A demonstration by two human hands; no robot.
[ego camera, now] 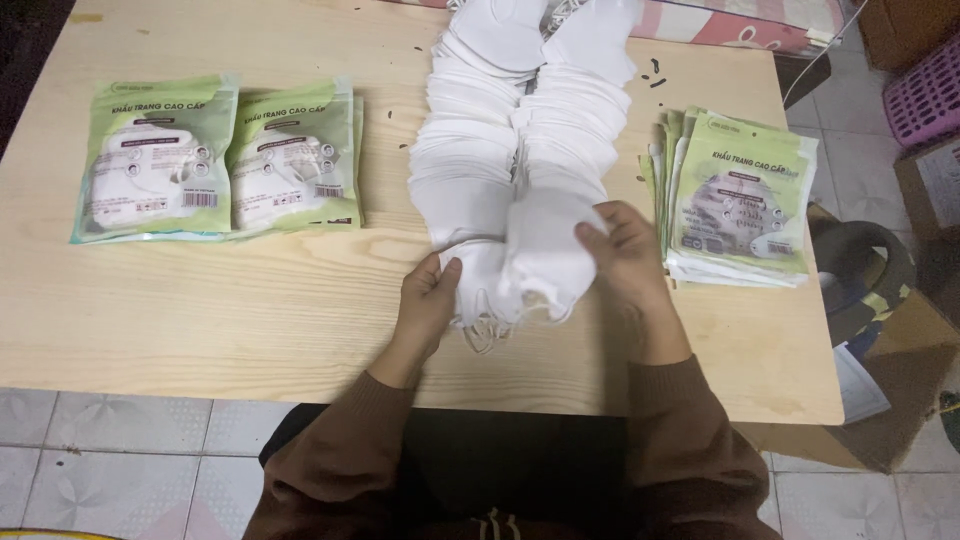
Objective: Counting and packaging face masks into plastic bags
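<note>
Two long overlapping rows of white face masks [520, 130] run down the middle of a light wooden table [250, 310]. At their near end my left hand [428, 300] and my right hand [625, 250] grip a small bunch of white masks [535, 265] from both sides, with elastic loops hanging below it. A stack of green-and-white flat pouches [740, 200] lies just right of my right hand. Two filled green mask packs [215, 160] lie side by side at the table's left.
Tiled floor [110, 450] shows in front of the table. At the right are a cardboard box [900, 370], a dark round object [860, 265] and a pink basket [925, 90]. A pink patterned cloth [740, 25] lies beyond the far edge.
</note>
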